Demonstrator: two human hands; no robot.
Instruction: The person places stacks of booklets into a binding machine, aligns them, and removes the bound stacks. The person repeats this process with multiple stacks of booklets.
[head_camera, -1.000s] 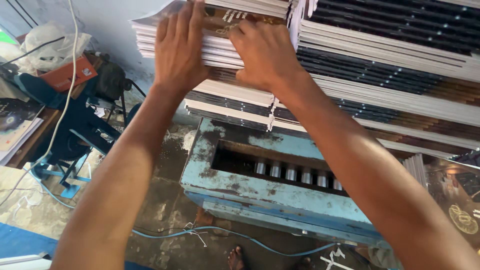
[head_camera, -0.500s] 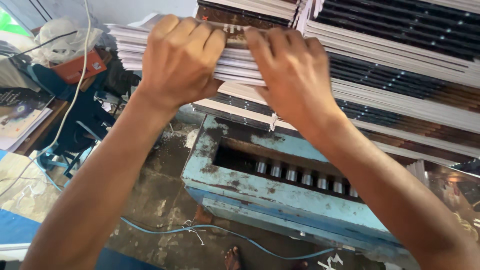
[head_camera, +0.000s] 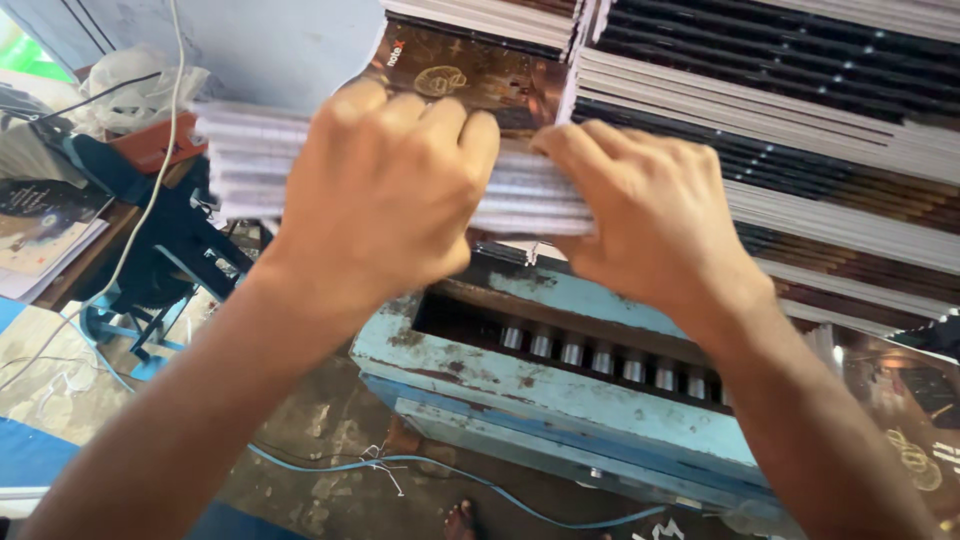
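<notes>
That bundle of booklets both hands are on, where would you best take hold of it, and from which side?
Probably as shown: the bundle lies flat with its long edge toward the person, so take it along that near edge, from the front, left hand and right hand side by side, fingers curled over the top. A two-handed grip should keep the loose booklets pressed together.

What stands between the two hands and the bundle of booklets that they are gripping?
Nothing visible does. The left hand and the right hand both close directly on the bundle of booklets, with fingers wrapped over its edge, above the blue machine.
</notes>
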